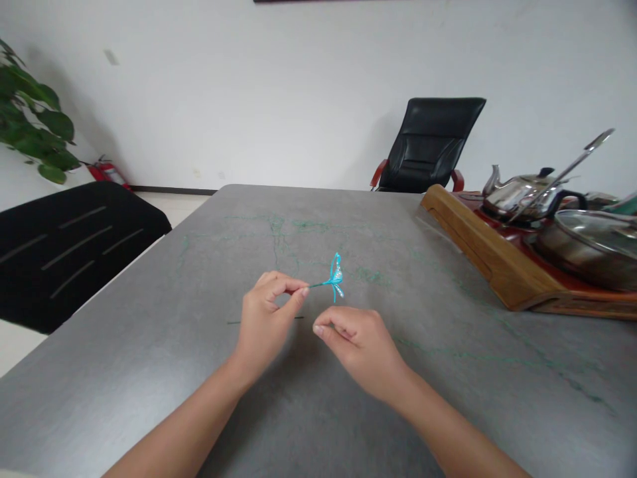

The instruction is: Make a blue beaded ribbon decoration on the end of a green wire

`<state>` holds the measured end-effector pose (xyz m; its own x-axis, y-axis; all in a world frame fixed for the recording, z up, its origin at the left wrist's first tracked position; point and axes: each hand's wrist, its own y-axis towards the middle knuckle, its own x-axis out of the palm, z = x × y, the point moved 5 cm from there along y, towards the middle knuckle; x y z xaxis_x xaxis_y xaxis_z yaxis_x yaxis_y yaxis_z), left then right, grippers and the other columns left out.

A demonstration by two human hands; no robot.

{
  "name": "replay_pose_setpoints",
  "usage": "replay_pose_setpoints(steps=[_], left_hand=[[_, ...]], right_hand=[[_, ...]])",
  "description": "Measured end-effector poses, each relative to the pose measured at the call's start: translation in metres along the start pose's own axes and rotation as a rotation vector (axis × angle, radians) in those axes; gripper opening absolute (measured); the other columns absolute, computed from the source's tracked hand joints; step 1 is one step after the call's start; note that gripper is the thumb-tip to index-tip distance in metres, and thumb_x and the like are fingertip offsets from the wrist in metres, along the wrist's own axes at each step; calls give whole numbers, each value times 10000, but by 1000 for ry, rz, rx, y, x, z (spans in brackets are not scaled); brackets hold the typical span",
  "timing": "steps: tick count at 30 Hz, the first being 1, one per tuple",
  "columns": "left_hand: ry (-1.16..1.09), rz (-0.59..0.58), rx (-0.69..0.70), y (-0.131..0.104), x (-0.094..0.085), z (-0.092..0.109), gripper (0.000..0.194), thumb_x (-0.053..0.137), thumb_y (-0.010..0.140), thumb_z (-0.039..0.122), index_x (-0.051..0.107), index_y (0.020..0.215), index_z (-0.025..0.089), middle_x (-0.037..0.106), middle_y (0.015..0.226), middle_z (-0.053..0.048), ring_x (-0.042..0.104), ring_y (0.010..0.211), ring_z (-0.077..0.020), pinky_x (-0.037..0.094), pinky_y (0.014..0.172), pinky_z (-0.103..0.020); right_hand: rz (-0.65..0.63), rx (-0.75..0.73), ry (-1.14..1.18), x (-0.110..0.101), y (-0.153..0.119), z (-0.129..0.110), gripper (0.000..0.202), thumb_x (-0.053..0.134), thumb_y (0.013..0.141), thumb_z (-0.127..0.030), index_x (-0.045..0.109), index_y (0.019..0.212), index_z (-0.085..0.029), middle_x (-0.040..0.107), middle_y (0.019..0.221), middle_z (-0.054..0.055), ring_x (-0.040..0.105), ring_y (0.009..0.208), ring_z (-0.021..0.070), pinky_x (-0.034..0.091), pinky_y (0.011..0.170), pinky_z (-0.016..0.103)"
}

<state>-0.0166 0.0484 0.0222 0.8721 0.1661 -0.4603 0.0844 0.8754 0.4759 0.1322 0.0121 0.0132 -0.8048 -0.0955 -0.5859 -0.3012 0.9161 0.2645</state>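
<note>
Between thumb and forefinger, my left hand (269,315) pinches the dark stem of a small blue wire flower (335,279). The flower head points right, above the grey table (149,345), with its looped petals spread up and down. My right hand (355,338) is just below and to the right of the flower, apart from it, with thumb and fingertips pressed together; whatever they hold, if anything, is too small to make out. A thin dark stick (233,322) lies on the table, partly hidden behind my left hand.
At the right stands a wooden tea tray (468,245) with a steel kettle (520,194) and a lidded pot (587,249). A black office chair (428,146) is behind the table. Another black chair (79,245) and a leafy plant (37,116) are at the left.
</note>
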Motion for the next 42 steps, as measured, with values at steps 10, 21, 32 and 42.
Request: replay_pose_setpoints(steps=[10,21,32,42], left_hand=[[233,-56,353,-4,7,17,135,602,873,125,708,842,202,633,746,-34,530,769,-186,439,682,-314],[112,-296,503,-7,17,25,185,547,908,105,703,939,199,629,831,-46,542,819,-172,448,732,-302],[-193,-231,151,-3,8,13,97,640,870,206,720,817,220,643,774,-16,591,771,-160,456,726,-294],[-178,-12,-65,0,1,-3,90,665,833,230,725,771,204,677,780,-10,610,763,-159,474,728,-292]], right_hand=[[117,-163,-150,-27,-7,-17,215,479,915,-173,660,802,-202,666,712,-14,607,660,120,405,638,239],[270,32,-113,-65,4,14,160,609,845,-264,701,731,-200,355,472,-74,341,452,83,254,479,241],[50,251,472,-35,21,58,224,675,727,-371,650,672,-155,499,555,-35,405,531,93,310,511,230],[13,154,310,1,13,39,181,590,817,-283,616,678,-171,389,519,-69,334,494,84,259,494,224]])
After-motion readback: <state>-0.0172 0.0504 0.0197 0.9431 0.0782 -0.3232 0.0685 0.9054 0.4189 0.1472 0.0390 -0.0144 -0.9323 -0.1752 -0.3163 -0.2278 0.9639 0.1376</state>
